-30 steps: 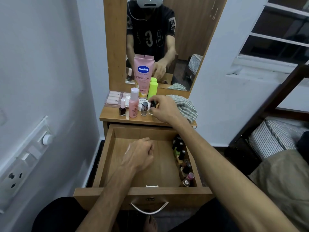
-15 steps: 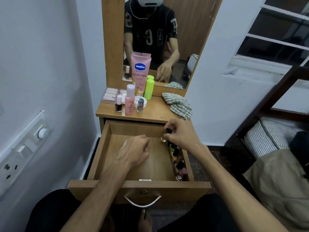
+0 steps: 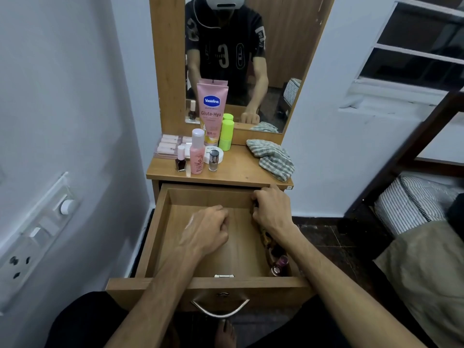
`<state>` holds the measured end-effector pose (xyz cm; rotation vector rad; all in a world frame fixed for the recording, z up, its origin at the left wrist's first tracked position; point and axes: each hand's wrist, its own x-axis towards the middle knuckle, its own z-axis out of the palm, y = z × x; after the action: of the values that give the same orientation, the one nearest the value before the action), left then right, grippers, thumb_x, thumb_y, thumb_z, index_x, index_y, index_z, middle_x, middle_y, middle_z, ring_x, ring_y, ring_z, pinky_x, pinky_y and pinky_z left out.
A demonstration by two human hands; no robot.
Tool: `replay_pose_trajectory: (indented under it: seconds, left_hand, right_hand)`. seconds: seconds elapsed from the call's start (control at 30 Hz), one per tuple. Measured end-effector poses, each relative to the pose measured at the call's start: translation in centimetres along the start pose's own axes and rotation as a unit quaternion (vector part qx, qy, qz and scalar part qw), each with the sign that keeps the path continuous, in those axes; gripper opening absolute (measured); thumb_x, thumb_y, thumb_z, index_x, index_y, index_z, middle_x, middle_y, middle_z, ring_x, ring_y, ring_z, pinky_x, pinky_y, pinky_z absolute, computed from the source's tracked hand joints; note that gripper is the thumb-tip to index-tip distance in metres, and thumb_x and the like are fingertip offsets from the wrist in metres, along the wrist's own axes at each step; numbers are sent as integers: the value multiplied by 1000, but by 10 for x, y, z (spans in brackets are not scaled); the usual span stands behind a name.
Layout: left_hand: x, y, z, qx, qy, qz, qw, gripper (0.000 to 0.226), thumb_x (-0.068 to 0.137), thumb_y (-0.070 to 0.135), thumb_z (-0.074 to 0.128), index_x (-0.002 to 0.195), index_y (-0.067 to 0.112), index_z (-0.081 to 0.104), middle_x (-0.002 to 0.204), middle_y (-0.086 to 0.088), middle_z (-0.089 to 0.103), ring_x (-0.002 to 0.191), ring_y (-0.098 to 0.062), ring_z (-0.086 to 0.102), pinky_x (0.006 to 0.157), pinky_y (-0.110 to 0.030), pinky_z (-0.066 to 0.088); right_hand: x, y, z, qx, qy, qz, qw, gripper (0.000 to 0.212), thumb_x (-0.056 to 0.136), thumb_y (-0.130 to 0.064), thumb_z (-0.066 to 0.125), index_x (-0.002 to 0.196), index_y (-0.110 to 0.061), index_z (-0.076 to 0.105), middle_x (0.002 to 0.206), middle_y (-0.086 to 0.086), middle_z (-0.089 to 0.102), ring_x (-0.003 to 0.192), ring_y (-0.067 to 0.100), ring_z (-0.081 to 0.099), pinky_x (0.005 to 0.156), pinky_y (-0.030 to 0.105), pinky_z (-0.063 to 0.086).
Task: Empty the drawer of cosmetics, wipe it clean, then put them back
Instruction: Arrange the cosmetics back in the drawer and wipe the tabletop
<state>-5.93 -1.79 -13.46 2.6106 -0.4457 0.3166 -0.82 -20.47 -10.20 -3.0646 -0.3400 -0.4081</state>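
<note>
The putting-back step is judged underway; the right hand (image 3: 271,209) is curled at the drawer (image 3: 160,237)'s far right corner, its hold not discernible; the left hand (image 3: 208,231), loosely fisted, rests mid-drawer; the small bottles (image 3: 277,262) are lined along the drawer's right wall; the tabletop cosmetics (image 3: 197,155) behind the drawer must be fetched next

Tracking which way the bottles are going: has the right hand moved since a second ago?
Yes. The right hand went from the dresser top, beside the standing bottles, down into the drawer's back right corner.
</note>
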Motion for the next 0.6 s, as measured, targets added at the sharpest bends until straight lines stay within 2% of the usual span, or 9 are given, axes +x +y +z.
replay_pose_trajectory:
  seconds: [0.17,0.37,0.47,0.6]
  left_hand:
    - [0,1,-1,-8,-3,1,1000,14,79,12,52,81,18,64,90,3,64,81,-20,63,64,-27,44]
    - [0,3,-4,-12,-7,2,1000,13,80,12,51,82,17,63,90,1,64,83,-22,62,72,-38,53]
    - [-1,3,-3,-12,-1,5,1000,14,83,12,51,83,16,64,89,2,63,81,-19,62,71,-35,53]
    - [0,2,-2,-8,2,6,1000,13,84,15,51,81,18,64,87,3,63,78,-18,61,66,-31,49]
  right_hand:
    - [-2,0,1,-3,-2,7,1000,15,79,-10,65,92,-15,72,88,2,71,99,25,56,68,35,46]
    - [-6,1,-1,9,-11,6,1000,20,81,-14,66,99,-17,71,95,0,68,101,23,53,74,38,52]
    - [-8,1,-5,6,-16,2,1000,20,83,-17,65,101,-18,73,96,-1,68,101,21,54,77,37,53]
    - [-10,-7,-22,72,48,7,996,12,84,-21,63,87,-17,74,87,-4,70,90,19,61,69,34,52]
